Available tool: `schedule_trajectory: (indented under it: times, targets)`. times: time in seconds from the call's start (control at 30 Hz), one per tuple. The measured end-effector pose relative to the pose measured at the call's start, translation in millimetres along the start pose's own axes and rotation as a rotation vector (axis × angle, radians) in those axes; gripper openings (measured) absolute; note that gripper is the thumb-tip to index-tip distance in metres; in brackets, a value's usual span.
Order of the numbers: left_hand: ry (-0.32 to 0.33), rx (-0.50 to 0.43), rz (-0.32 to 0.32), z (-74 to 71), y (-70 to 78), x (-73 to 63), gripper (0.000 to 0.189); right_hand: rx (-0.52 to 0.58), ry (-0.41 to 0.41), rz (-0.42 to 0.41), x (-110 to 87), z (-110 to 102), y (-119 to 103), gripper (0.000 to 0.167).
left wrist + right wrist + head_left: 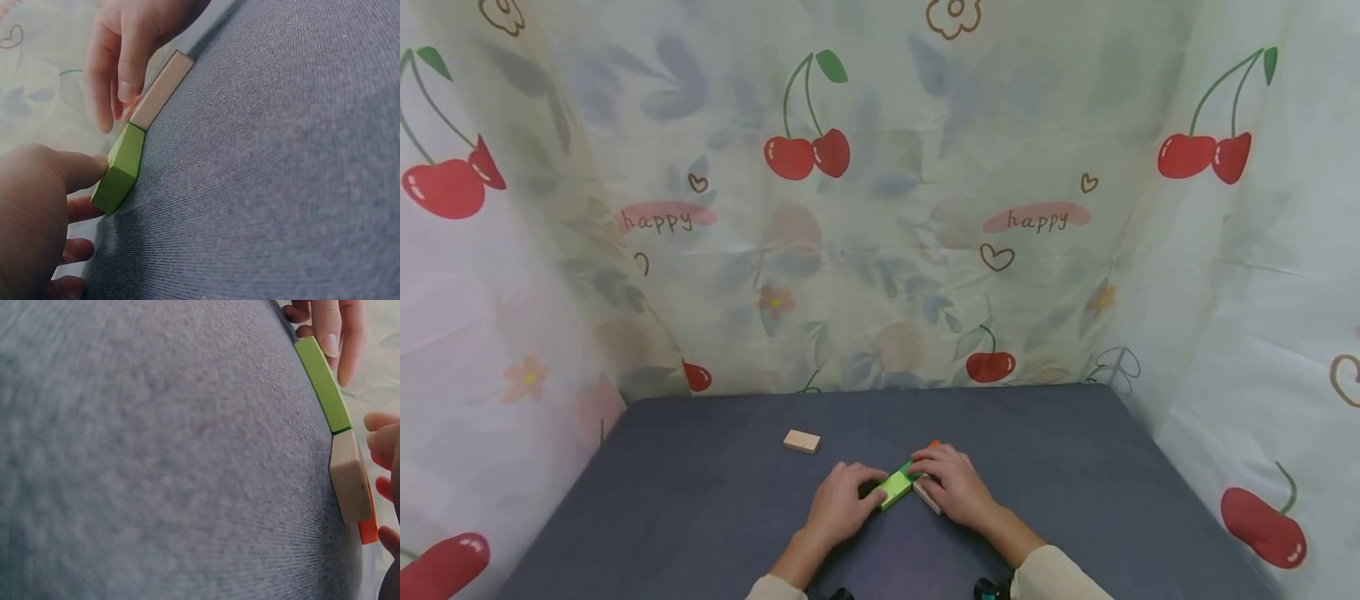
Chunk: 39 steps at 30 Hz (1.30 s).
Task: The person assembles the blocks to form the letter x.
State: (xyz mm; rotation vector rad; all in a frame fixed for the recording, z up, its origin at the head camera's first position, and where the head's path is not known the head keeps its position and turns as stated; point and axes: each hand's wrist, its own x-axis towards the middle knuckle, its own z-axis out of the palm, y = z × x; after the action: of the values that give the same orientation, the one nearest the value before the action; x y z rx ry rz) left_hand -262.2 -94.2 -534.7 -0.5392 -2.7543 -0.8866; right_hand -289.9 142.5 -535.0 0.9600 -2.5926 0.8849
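My left hand (pixel 841 505) pinches the near left end of a light green block (pixel 896 489) lying on the dark cloth, its thumb on the near side and forefinger behind. Against the block's other end sits a plain wooden block (pixel 927 496), set at an angle to it, as the left wrist view shows. A darker green block (pixel 909 468) and an orange block (pixel 935 443) lie beyond, partly hidden by my right hand (pixel 958 490). That hand hovers over them with fingers loosely bent, and the right wrist view shows its fingertips apart from the plain wooden block.
Another plain wooden block (pixel 802 442) lies by itself farther back, left of the hands. Dark grey cloth (pixel 715 492) covers the table. Printed curtains (pixel 880 208) with cherries hang behind the table and along both sides.
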Motion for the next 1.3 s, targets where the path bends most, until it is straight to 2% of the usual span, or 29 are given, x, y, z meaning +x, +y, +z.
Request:
schedule_trajectory:
  times: [0.4,0.87,1.3]
  targets:
    - [0.000,0.002,-0.007,-0.5,1.3,0.2,0.020,-0.024,-0.021,-0.039,-1.5,-0.2,-1.4,0.024]
    - [-0.019,-0.011,-0.005,-0.5,0.2,0.3,0.021,0.003,-0.019,-0.052,-4.9,-0.8,-2.5,0.022]
    - [-0.015,-0.006,-0.002,1.0,-0.7,-0.2,0.019,-0.027,-0.027,-0.045,-4.8,0.5,-1.7,0.021]
